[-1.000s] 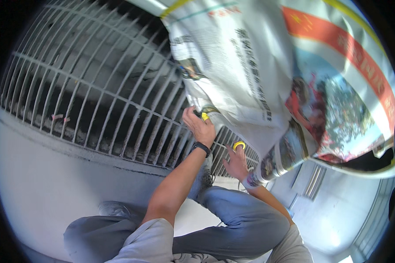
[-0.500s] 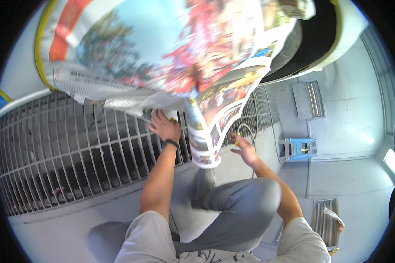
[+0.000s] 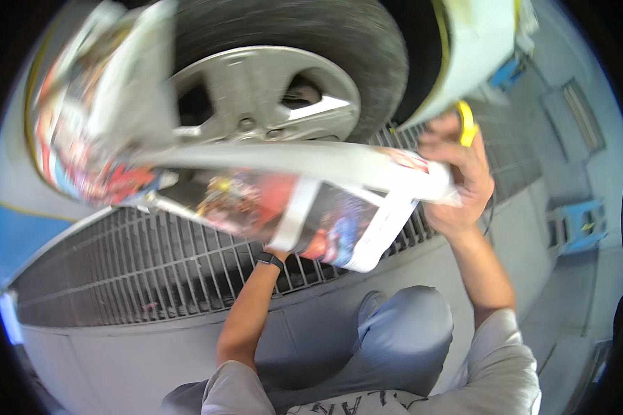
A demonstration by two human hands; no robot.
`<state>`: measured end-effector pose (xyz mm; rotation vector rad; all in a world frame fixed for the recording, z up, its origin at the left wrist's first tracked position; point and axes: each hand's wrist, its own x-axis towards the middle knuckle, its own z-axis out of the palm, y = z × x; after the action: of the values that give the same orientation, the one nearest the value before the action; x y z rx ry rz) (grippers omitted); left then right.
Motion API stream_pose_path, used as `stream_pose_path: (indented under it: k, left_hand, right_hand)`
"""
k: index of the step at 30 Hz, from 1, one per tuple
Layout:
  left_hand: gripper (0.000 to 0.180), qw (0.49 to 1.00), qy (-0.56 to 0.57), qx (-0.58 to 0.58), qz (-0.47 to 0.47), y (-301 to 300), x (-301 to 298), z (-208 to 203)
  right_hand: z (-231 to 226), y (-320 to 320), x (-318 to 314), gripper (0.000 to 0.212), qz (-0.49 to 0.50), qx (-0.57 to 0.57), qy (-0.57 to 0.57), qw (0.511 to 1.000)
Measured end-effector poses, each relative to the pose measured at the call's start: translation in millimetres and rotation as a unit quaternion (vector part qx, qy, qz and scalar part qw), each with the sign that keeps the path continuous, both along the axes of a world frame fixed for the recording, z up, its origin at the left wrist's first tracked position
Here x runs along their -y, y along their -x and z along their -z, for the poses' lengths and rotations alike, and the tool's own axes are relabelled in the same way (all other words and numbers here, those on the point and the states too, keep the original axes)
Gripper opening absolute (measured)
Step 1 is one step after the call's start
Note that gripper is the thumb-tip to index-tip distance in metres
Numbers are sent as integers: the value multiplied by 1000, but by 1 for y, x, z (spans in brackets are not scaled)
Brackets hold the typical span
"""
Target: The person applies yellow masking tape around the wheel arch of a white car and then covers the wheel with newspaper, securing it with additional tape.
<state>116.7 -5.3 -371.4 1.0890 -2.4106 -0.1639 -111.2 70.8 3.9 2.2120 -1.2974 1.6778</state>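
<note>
Raised now, right hand (image 3: pixel 457 187) fingers clench the newspaper sheet (image 3: pixel 311 207); left hand's fingers are hidden behind it.

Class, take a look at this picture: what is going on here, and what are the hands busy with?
A person crouches beside a car wheel over a metal floor grate. The right hand grips the edge of a big printed newspaper sheet and also holds something yellow, too blurred to identify. The left hand is hidden behind the paper; only its forearm and wristwatch show. The sheet stretches across in front of the wheel.
</note>
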Motion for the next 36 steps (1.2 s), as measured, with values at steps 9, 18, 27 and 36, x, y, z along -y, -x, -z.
stream_pose_path:
  k: [9,18,27,36]
  left_hand:
    - [55,962,80,253,70,-9,83,-132]
    - [48,875,306,350,136,10,104,-224]
    - [56,992,17,93,85,74,54,-328]
    - [47,978,-110,112,138,72,55,-324]
  right_hand:
    - [-97,-22,51,21,-128,1,76,989]
    - [103,84,2,25,63,176,116,975]
    - [202,34,45,25,-83,6,-90,992]
    - [174,25,64,27,-153,59,-225,961]
